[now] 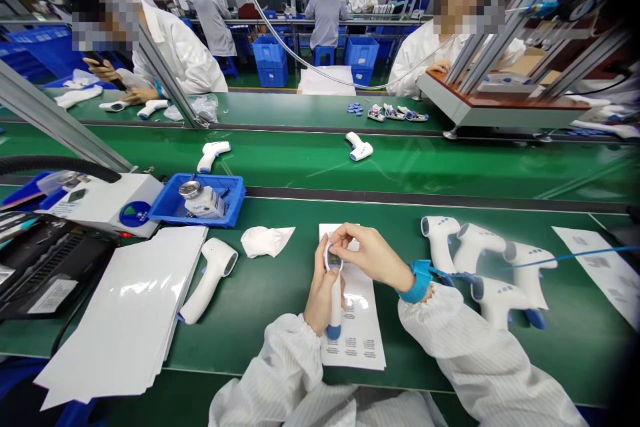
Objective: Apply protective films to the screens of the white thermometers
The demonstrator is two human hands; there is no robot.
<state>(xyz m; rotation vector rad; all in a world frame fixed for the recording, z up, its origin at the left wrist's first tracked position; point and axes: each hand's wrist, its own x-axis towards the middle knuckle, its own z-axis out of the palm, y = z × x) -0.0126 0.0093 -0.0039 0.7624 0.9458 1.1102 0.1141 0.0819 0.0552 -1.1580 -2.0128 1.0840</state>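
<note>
The left hand (320,293) grips the handle of a white pistol-shaped thermometer with a blue base (334,293), fingers closed around it, holding it upright above a printed white paper sheet (357,327) on the green surface (280,287). The right hand (367,253) pinches the thermometer's head, fingertips closed on it; a blue wrist strap (417,281) sits at the wrist. Four matching white thermometers (480,260) lie to the right. Another white thermometer (210,278) lies left, beside a stack of white sheets (130,320).

No legible text: print on the paper sheet (356,337) too small and blurred.
</note>
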